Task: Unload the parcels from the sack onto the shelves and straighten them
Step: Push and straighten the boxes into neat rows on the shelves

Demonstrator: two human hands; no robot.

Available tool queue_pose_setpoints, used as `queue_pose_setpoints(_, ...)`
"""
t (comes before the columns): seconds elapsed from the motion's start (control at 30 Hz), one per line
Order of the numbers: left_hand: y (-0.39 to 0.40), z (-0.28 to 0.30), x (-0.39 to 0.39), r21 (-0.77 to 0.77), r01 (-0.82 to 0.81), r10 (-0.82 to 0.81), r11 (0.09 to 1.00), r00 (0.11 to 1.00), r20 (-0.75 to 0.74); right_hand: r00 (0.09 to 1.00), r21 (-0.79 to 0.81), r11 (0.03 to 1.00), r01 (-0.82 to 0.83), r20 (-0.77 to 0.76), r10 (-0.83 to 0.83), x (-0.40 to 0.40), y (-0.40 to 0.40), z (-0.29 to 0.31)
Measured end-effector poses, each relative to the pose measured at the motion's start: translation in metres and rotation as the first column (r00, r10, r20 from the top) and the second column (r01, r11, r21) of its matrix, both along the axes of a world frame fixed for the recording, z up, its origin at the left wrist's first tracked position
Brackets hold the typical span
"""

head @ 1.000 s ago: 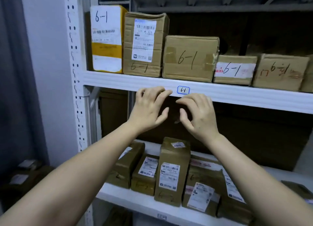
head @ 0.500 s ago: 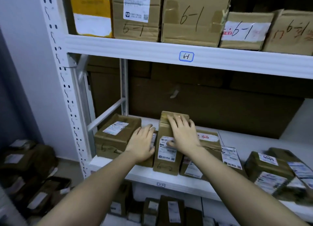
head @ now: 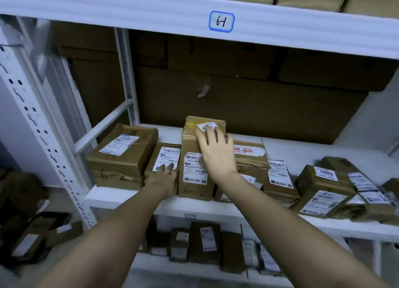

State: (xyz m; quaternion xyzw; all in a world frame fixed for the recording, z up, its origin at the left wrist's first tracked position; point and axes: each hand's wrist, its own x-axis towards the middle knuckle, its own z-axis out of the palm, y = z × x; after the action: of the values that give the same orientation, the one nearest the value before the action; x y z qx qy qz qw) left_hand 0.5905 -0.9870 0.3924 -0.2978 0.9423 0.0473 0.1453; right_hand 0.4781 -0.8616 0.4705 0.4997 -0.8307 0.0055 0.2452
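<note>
Two hands are on the middle white shelf (head: 129, 198), both working one cluster of brown taped cardboard parcels. The right hand (head: 216, 152) lies flat with fingers spread over the top of the tall narrow brown parcel marked "6-2" (head: 195, 179), fingertips pointing toward twelve o'clock and reaching its small white top label. The left hand (head: 165, 178) presses, fingers straight, against the front of the low brown parcel with a white shipping label (head: 166, 158), which sits at nine o'clock from the tall one and touches it. The tall parcel's long axis runs from six to twelve o'clock, front to back, and its front face stands proud of its left neighbour. The right hand is plainly the nearer to it, so squaring it likely falls to that hand. Whether the left thumb hooks round an edge is hidden. At three o'clock, more labelled parcels lie askew.
</note>
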Motion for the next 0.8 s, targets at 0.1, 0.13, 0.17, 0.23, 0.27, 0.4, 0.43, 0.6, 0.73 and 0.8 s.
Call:
queue_pose_setpoints(0.1,-0.004,0.001,0.0,0.039,-0.01,0.011,0.999,1.0,-0.024,1.0,0.0,1.0,0.008,-0.004,-0.008,-0.003,-0.004,0.0)
queue_pose_setpoints(0.13,-0.004,0.002,0.0,0.05,-0.01,0.012,0.999,1.0,-0.029,1.0,0.003,1.0,0.011,-0.004,-0.011,-0.004,-0.005,0.0)
queue_pose_setpoints(0.17,-0.004,0.002,0.0,0.058,-0.011,0.013,0.998,0.999,-0.035,1.0,0.006,1.0,0.014,-0.005,-0.014,-0.005,-0.006,0.0)
queue_pose_setpoints(0.23,-0.003,0.001,-0.002,0.06,-0.014,0.017,0.998,0.999,-0.044,1.0,0.008,1.0,0.017,-0.003,-0.017,-0.006,-0.008,0.0)
queue_pose_setpoints(0.27,-0.003,0.001,-0.002,0.059,-0.014,0.016,0.998,0.999,-0.048,1.0,0.009,1.0,0.017,0.001,-0.017,-0.007,-0.008,0.0)
queue_pose_setpoints(0.4,-0.002,-0.001,-0.001,0.041,-0.038,0.04,0.998,0.998,-0.049,1.0,-0.008,1.0,-0.028,0.011,0.028,-0.009,-0.004,0.0)
queue_pose_setpoints(0.43,0.002,-0.003,0.0,-0.003,-0.06,0.059,0.998,0.994,-0.088,0.998,-0.058,0.997,-0.058,0.013,0.059,-0.009,0.001,0.0)
queue_pose_setpoints(0.6,0.028,-0.017,0.003,-0.311,-0.069,-0.096,0.948,0.869,-0.485,0.965,-0.559,0.828,-0.055,0.183,0.187,-0.028,0.048,-0.011)
queue_pose_setpoints(0.73,0.059,-0.022,-0.015,-0.391,0.323,-0.474,0.862,0.789,-0.392,0.933,-0.665,0.731,0.151,0.341,0.117,-0.056,0.09,-0.029)
queue_pose_setpoints(0.8,0.081,-0.021,-0.034,-0.404,0.44,-0.574,0.802,0.755,-0.317,0.93,-0.693,0.686,0.222,0.362,0.064,-0.07,0.113,-0.039)
